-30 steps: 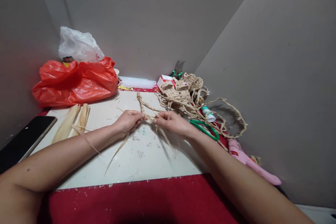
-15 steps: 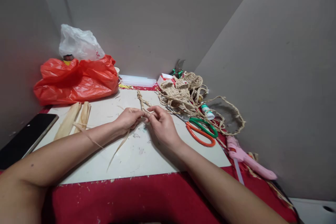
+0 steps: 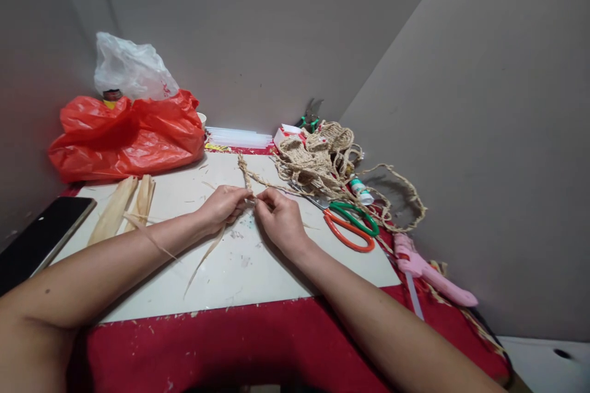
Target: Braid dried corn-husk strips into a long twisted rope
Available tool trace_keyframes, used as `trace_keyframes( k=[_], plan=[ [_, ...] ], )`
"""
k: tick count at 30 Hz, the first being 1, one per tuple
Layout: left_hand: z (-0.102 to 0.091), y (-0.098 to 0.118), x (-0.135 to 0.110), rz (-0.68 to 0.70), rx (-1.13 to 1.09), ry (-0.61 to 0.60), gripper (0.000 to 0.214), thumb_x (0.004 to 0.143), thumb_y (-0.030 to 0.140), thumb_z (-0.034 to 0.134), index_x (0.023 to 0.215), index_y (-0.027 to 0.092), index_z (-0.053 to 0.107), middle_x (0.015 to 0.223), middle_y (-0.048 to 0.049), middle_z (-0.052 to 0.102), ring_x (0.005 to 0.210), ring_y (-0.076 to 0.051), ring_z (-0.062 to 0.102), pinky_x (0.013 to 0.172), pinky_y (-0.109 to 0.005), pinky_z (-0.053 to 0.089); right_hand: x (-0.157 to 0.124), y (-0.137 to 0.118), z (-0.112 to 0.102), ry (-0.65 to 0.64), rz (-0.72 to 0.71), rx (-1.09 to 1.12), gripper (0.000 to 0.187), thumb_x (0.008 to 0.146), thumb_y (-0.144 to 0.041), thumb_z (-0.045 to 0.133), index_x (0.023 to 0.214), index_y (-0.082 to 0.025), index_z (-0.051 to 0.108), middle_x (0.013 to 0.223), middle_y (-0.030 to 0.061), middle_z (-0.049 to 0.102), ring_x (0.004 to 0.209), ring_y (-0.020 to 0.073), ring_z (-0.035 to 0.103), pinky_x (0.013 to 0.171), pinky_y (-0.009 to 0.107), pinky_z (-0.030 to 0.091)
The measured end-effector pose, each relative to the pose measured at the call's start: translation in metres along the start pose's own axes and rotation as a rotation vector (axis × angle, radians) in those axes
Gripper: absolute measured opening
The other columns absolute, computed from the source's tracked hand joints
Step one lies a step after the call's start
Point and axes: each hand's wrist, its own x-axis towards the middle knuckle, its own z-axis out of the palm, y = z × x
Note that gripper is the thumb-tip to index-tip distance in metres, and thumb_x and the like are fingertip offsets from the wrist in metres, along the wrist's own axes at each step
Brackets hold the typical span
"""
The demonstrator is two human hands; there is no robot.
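Observation:
A tan twisted fibre cord (image 3: 244, 167) lies on the white board, its near end pinched between both hands. My left hand (image 3: 225, 206) is closed on it from the left, and a loose pale strip (image 3: 203, 263) trails below this hand. My right hand (image 3: 279, 215) is closed with thumb and fingertips at the same spot, almost touching the left fingertips. The exact grip is partly hidden by the fingers. Beyond the hands, the cord runs right toward a heap of braided cord (image 3: 318, 156). Dry flat husk strips (image 3: 113, 209) lie behind my left forearm.
Scissors (image 3: 350, 227) with green and orange handles lie right of my right hand. A pink glue gun (image 3: 433, 273) rests at the right edge. A red plastic bag (image 3: 129, 138) stands at back left, above a black phone (image 3: 43, 242). Clear sticks (image 3: 239, 137) lie along the back.
My right hand's fingers have drawn in tighter beside the left fingertips, and more of the cord behind them shows. The whole view has shifted slightly.

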Motion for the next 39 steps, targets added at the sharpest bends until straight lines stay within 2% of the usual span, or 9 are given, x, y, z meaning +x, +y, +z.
trace_keyframes(
  k=[7,12,16,19,23,27,32,36,39],
  plan=[
    [0.002,-0.003,0.002,-0.002,0.083,0.075,0.022,0.077,0.023,0.054,0.057,0.016,0.047,0.042,0.0079,0.031,0.034,-0.003,0.021,0.038,-0.023,0.010,0.001,-0.007,-0.019,-0.167,0.008,-0.059,0.020,0.082,-0.030,0.050,0.084,-0.020,0.067,0.077,0.0040,0.069,0.069,0.0162,0.059,0.066,0.026,0.042],
    [0.001,-0.002,0.003,-0.001,0.091,0.056,0.025,0.081,0.023,0.051,0.057,0.016,0.045,0.039,0.0083,0.029,0.033,-0.003,0.019,0.038,-0.023,0.009,0.023,-0.005,-0.041,-0.067,0.027,-0.018,0.024,0.082,-0.032,0.051,0.085,-0.017,0.069,0.085,0.0067,0.070,0.074,0.0172,0.061,0.069,0.027,0.043],
    [0.001,0.000,0.002,-0.004,0.076,0.031,0.030,0.081,0.021,0.051,0.053,0.017,0.039,0.039,0.0080,0.029,0.033,-0.002,0.019,0.037,-0.022,0.009,0.038,-0.001,-0.042,-0.373,0.133,0.111,0.023,0.077,-0.031,0.055,0.079,-0.012,0.069,0.073,0.0041,0.068,0.065,0.0139,0.057,0.062,0.024,0.041],
    [0.000,0.003,0.002,-0.029,0.071,0.007,0.027,0.081,0.019,0.050,0.056,0.016,0.042,0.039,0.0085,0.028,0.033,-0.002,0.018,0.037,-0.021,0.009,0.046,0.001,-0.038,-0.630,0.284,0.311,0.026,0.073,-0.035,0.059,0.072,-0.010,0.067,0.055,-0.0003,0.059,0.048,0.0080,0.045,0.049,0.021,0.033],
    [-0.003,0.004,0.003,-0.057,0.075,-0.016,0.022,0.081,0.019,0.050,0.060,0.015,0.047,0.040,0.0087,0.027,0.033,-0.002,0.017,0.037,-0.020,0.008,0.055,0.007,-0.036,-0.785,0.467,0.585,0.026,0.067,-0.037,0.066,0.067,-0.011,0.065,0.057,-0.0003,0.060,0.045,0.0053,0.043,0.044,0.019,0.029],
    [-0.005,0.005,0.004,-0.074,0.061,-0.043,0.022,0.081,0.020,0.051,0.060,0.015,0.047,0.042,0.0087,0.026,0.034,-0.002,0.017,0.037,-0.019,0.008,0.062,0.019,-0.034,-0.800,0.577,0.697,0.020,0.068,-0.032,0.066,0.066,-0.012,0.062,0.045,-0.0058,0.049,0.038,0.0034,0.034,0.039,0.017,0.022],
    [-0.006,0.005,0.004,-0.077,0.065,-0.054,0.021,0.079,0.022,0.054,0.061,0.016,0.047,0.042,0.0088,0.025,0.034,-0.002,0.016,0.037,-0.020,0.007,0.063,0.021,-0.031,-0.827,0.594,0.712,0.012,0.066,-0.024,0.067,0.069,-0.016,0.059,0.053,-0.0044,0.055,0.044,0.0059,0.044,0.043,0.018,0.034],
    [-0.007,0.004,0.005,-0.071,0.073,-0.070,0.023,0.079,0.023,0.055,0.059,0.016,0.046,0.042,0.0085,0.026,0.035,-0.002,0.017,0.038,-0.020,0.008,0.064,0.013,-0.034,-0.833,0.543,0.594,0.013,0.071,-0.025,0.064,0.069,-0.016,0.055,0.057,-0.0026,0.056,0.049,0.0076,0.048,0.048,0.019,0.040],
    [-0.007,0.003,0.006,-0.071,0.093,-0.054,0.024,0.080,0.021,0.052,0.058,0.016,0.044,0.043,0.0082,0.026,0.035,-0.002,0.016,0.038,-0.021,0.008,0.067,0.011,-0.037,-0.834,0.424,0.440,0.014,0.075,-0.027,0.060,0.069,-0.016,0.056,0.050,-0.0057,0.047,0.043,0.0060,0.039,0.044,0.019,0.033]
  ],
)
